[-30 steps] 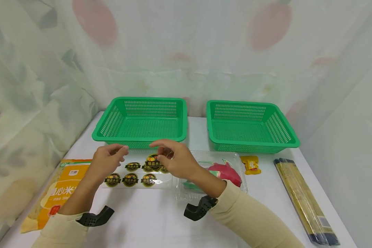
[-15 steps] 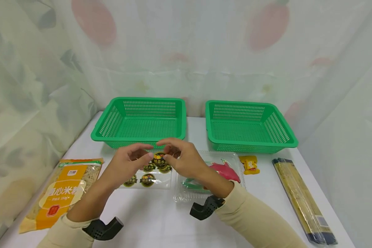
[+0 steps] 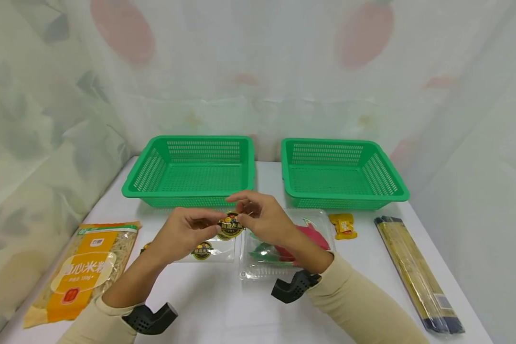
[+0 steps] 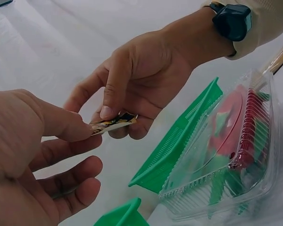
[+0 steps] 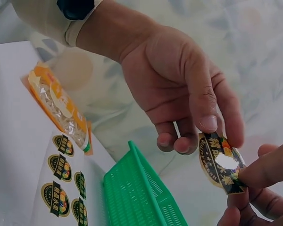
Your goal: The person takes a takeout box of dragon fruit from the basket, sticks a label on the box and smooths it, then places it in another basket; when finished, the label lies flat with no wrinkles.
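A black and gold round sticker (image 3: 230,226) is held up between the two hands above the table. The right hand (image 3: 264,220) pinches one end between thumb and fingers. At the opposite end, the left hand (image 3: 180,236) grips it with thumb and forefinger, as the right wrist view shows the sticker (image 5: 221,165) spanning both hands. Below them lies a clear sheet of stickers (image 3: 223,248), partly covered by the left hand. Beside it a clear plastic clamshell box (image 3: 251,272) contains a red and green dragon fruit (image 3: 314,235), partly hidden by the right forearm.
Two green baskets (image 3: 189,195) (image 3: 346,197) stand along the back of the table. An orange bag of rice noodles (image 3: 86,267) lies at left. To the right are a small yellow packet (image 3: 344,226) and a long flat tan bundle in clear wrap (image 3: 417,272).
The left hand has moved right, from apart to gripping the sticker that the right hand holds. The right hand has shifted slightly right with the sticker.
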The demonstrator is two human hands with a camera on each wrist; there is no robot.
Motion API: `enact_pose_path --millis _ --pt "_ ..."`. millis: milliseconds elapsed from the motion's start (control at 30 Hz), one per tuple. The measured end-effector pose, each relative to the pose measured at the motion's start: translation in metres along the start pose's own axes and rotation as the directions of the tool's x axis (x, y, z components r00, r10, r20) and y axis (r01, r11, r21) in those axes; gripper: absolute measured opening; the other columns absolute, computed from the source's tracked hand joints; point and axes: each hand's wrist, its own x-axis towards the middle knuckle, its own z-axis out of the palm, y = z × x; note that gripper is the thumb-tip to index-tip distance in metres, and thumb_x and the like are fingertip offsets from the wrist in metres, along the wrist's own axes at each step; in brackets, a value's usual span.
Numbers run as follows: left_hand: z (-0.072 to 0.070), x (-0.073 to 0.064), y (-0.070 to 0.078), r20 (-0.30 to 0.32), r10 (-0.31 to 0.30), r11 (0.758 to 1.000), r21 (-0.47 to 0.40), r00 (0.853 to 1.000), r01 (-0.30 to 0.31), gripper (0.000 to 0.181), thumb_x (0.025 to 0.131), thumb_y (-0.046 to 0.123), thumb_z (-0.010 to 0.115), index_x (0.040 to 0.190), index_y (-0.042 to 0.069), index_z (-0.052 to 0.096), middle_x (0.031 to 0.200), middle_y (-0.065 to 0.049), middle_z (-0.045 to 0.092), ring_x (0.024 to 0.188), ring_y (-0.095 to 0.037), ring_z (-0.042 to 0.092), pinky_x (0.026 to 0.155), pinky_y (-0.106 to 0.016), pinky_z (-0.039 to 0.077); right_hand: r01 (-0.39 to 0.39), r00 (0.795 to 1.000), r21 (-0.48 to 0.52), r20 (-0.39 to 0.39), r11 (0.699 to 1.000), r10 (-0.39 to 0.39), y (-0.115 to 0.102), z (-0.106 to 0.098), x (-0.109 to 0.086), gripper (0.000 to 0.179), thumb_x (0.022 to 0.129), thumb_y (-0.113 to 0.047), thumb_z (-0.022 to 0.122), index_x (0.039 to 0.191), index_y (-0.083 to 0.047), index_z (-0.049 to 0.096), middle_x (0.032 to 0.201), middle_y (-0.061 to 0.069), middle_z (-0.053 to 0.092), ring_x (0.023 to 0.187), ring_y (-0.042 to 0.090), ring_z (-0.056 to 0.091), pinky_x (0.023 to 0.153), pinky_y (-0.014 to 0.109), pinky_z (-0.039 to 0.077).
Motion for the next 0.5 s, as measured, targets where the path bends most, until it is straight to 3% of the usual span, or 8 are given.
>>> enact_pose_path --millis 133,400,500 --pt "0.004 0.002 -0.001 -0.011 -0.005 0.999 -0.032 1.0 0.005 0.024 0.081 -0.013 0.068 0.104 -0.009 0.071 0.1 -0.017 0.07 0.08 -0.021 0.069 0.067 -0.033 0.056 -0.006 1.0 0.038 -0.003 0.999 0.006 0.004 -0.004 -0.003 0.034 0.088 0.009 0.059 0.121 -0.001 0.062 0.097 0.014 0.06 0.086 0.026 0.059 0.075 0.034 0.051" --pt "0.014 0.004 0.0 -0.052 -0.046 0.996 -0.073 0.998 0.043 0.023 0.082 -0.013 0.068 0.105 -0.008 0.071 0.102 -0.017 0.069 0.082 -0.026 0.069 0.067 -0.037 0.056 0.007 1.0 -0.067 0.007 0.998 -0.006 0.004 -0.013 -0.016 0.032 0.089 -0.001 0.065 0.121 -0.006 0.065 0.114 0.005 0.058 0.093 0.022 0.059 0.076 0.036 0.053" --pt "0.018 0.005 -0.001 -0.05 -0.048 0.994 -0.095 0.998 0.043 0.024 0.082 -0.012 0.068 0.105 -0.008 0.071 0.103 -0.017 0.069 0.081 -0.026 0.069 0.067 -0.039 0.056 -0.007 1.0 -0.068 -0.009 0.998 0.006 0.006 -0.018 -0.021 0.026 0.09 -0.003 0.066 0.116 -0.007 0.068 0.109 0.003 0.063 0.09 0.021 0.06 0.075 0.037 0.053"
